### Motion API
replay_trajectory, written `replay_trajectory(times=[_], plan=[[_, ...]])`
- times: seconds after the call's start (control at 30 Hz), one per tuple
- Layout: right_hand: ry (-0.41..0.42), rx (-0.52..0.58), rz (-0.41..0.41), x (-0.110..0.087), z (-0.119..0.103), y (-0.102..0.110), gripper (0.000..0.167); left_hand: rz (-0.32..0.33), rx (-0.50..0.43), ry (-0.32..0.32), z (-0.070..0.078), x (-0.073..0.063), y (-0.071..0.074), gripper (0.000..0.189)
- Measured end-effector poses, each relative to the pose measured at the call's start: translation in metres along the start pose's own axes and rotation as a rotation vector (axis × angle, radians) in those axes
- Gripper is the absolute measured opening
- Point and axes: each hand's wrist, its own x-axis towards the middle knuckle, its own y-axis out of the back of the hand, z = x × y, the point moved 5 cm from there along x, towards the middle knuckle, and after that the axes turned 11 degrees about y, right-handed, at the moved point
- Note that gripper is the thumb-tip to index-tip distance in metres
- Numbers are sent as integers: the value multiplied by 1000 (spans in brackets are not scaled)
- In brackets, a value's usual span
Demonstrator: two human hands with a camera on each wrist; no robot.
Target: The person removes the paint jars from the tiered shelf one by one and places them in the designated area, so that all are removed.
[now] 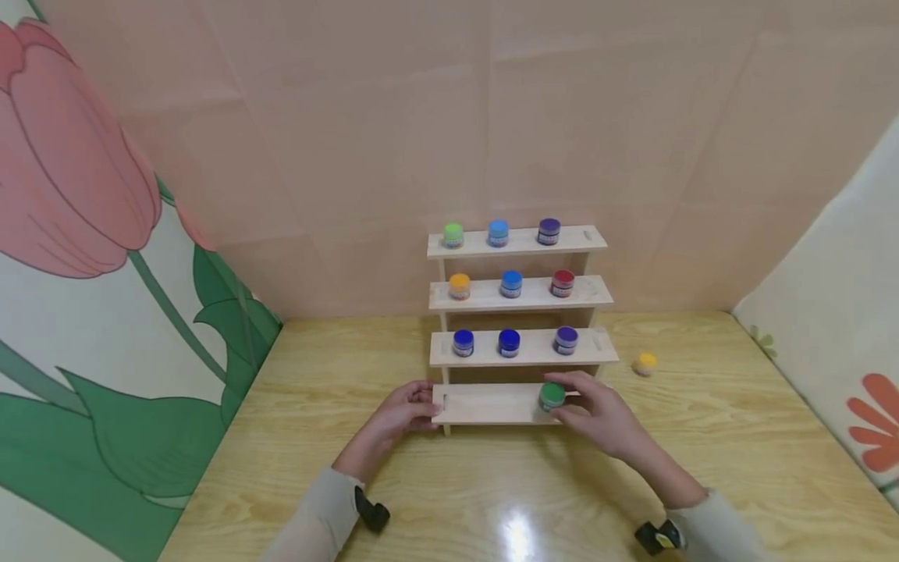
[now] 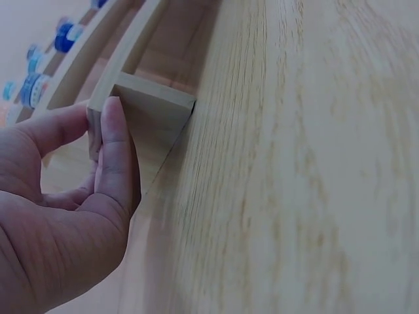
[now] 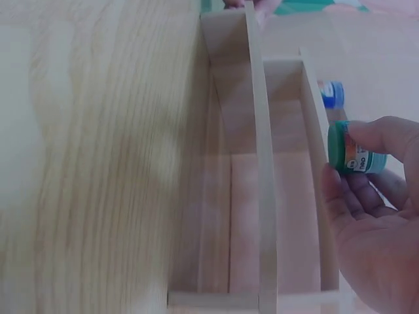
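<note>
A stepped wooden rack (image 1: pixel 485 404) with a row of shelves stands on the table. My left hand (image 1: pixel 405 406) grips the left end of its lowest shelf, thumb and fingers pinching the board's edge (image 2: pixel 95 124) in the left wrist view. In my right hand (image 1: pixel 602 414) is a small paint jar (image 1: pixel 552 396) with a green lid, pinched between thumb and fingers over the right part of the lowest shelf. From the right wrist view, the green-lidded jar (image 3: pixel 353 149) shows its printed label.
Upper shelves carry three jars each: dark blue and purple lids (image 1: pixel 509 343), then orange, blue and red (image 1: pixel 563 283), then light green, light blue and purple (image 1: pixel 549 231). A yellow-lidded jar (image 1: pixel 644 364) sits on the table (image 1: pixel 337 351) right of the rack.
</note>
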Motion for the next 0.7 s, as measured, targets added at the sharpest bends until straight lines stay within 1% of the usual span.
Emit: replay_trajectory(times=[0.3,0.53,0.7], plan=[[4,1,15,-13,5,25,48,1,7,11,-1,-1,0,58],[13,-27,22,-24,12,48,47,1,14,-1,0,-3,-1,59],[29,0,38,-30,17,64,49,3,10,0,0,-2,-1,59]])
